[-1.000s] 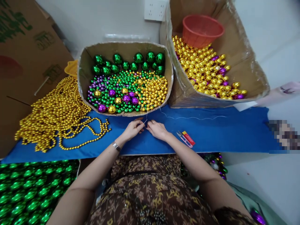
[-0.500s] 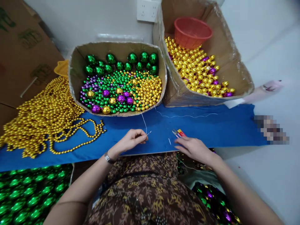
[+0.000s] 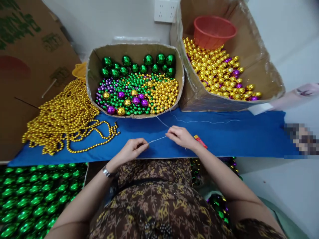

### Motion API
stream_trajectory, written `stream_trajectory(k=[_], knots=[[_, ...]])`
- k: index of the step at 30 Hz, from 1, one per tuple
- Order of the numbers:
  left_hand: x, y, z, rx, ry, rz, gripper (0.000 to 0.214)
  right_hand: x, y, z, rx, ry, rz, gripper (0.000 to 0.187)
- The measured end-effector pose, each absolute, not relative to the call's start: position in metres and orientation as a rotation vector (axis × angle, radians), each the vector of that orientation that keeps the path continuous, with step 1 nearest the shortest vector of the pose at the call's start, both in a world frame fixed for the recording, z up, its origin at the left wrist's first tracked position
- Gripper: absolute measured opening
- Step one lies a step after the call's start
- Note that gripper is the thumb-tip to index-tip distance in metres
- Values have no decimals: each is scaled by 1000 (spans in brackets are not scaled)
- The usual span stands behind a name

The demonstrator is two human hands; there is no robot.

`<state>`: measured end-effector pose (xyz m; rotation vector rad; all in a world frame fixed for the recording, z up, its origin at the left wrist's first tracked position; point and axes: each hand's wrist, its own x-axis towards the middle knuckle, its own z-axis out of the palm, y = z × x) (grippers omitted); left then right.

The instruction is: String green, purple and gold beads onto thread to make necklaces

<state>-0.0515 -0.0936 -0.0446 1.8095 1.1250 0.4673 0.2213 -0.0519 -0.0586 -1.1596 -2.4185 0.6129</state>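
Observation:
A thin white string (image 3: pixel 157 139) is stretched between my two hands above the blue cloth. My left hand (image 3: pixel 133 149), with a silver watch (image 3: pixel 106 171) on its wrist, pinches the lower end. Its fingertips are pressed together. My right hand (image 3: pixel 181 136) pinches the string a short way to the right and slightly farther from me. From there the string runs back toward the box of beads (image 3: pixel 136 114). Beside my right wrist lies a small red and yellow packet (image 3: pixel 200 141) on the cloth.
Gold bead strands (image 3: pixel 62 116) are heaped at the left by a large carton (image 3: pixel 22 83). A taller box (image 3: pixel 214 105) holds gold and purple balls and a red basket (image 3: pixel 214 31). Green balls (image 3: pixel 37 199) lie below left. Another loose thread (image 3: pixel 206 122) trails right across the blue cloth (image 3: pixel 236 139).
My right hand has moved left from beside the packet to the string and closed on it. The string now spans both hands. The view has shifted slightly.

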Motion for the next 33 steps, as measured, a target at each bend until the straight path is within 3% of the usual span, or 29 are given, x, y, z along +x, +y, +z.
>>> stream_trajectory(k=[4, 8, 15, 23, 33], knots=[[-62, -92, -58, 2099, 1269, 436, 26, 255, -54, -80, -1607, -2465, 496, 30], [-73, -94, -61, 2100, 1351, 506, 23, 261, -65, -83, -1771, -2417, 352, 28], [-70, -103, -66, 1763, 1373, 752, 29, 200, -80, -86, -1316, -2526, 364, 29], [-49, -106, -62, 1513, 1294, 801, 30, 177, -77, -118, -1185, -2520, 293, 20], [-39, -108, -59, 1698, 1342, 808, 23, 153, -105, -46, -1114, -1928, 717, 11]])
